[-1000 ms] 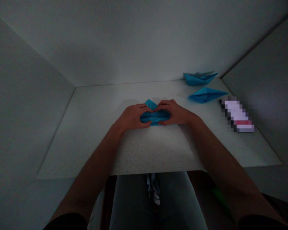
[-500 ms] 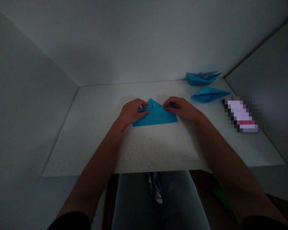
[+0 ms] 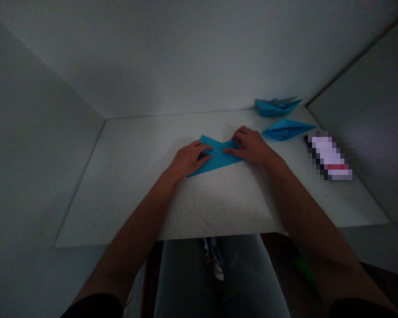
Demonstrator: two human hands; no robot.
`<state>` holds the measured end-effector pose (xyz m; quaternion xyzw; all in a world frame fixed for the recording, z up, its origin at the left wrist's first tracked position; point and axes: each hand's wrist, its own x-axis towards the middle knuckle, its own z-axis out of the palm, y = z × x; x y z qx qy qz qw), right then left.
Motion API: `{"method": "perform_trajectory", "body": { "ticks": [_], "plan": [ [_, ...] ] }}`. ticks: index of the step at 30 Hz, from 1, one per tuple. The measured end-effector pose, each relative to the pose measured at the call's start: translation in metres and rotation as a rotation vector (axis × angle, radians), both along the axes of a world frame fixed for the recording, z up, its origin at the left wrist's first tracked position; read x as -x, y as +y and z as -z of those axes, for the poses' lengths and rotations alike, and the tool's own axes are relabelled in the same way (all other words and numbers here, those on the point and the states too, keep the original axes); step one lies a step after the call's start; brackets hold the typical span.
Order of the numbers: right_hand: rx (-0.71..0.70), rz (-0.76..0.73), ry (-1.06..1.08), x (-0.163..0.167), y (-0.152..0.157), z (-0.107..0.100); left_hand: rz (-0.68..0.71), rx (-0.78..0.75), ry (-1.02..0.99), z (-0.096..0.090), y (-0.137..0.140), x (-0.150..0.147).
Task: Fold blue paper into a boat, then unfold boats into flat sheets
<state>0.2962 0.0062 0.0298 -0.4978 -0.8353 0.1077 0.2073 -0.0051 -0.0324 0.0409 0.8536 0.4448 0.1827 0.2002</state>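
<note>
A folded blue paper piece (image 3: 218, 157) lies flat on the white speckled table (image 3: 199, 203), a little beyond its middle. My left hand (image 3: 187, 160) rests on its left part, fingers pressing the paper down. My right hand (image 3: 250, 146) lies on its right upper corner, fingers curled over the fold. Both hands touch the paper; part of it is hidden under them.
Two finished blue paper boats stand at the back right: one near the wall (image 3: 276, 107), one closer (image 3: 287, 129). A blurred rectangular object (image 3: 330, 157) lies at the right. White partition walls enclose the table on three sides. My lap shows below the front edge.
The blue piece was bunched between both hands, then opened flat into a wide shape. It has turned slightly anticlockwise, and my right hand has moved up and right along it.
</note>
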Motion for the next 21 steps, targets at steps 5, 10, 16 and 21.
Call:
{"method": "perform_trajectory", "body": {
  "ticks": [5, 10, 16, 21],
  "plan": [
    [0.093, -0.044, 0.072, 0.002, 0.0, -0.005, -0.101, -0.014, -0.052, 0.009, 0.005, 0.005],
    [0.238, 0.005, 0.264, 0.009, -0.004, -0.012, -0.277, -0.131, -0.021, 0.02, 0.008, 0.008],
    [0.274, -0.058, 0.493, 0.01, -0.008, -0.021, -0.363, -0.13, -0.045, 0.02, 0.012, 0.012],
    [0.179, -0.075, 0.579, 0.006, -0.003, -0.024, -0.217, -0.024, -0.214, 0.003, 0.014, 0.015]
  ]
}}
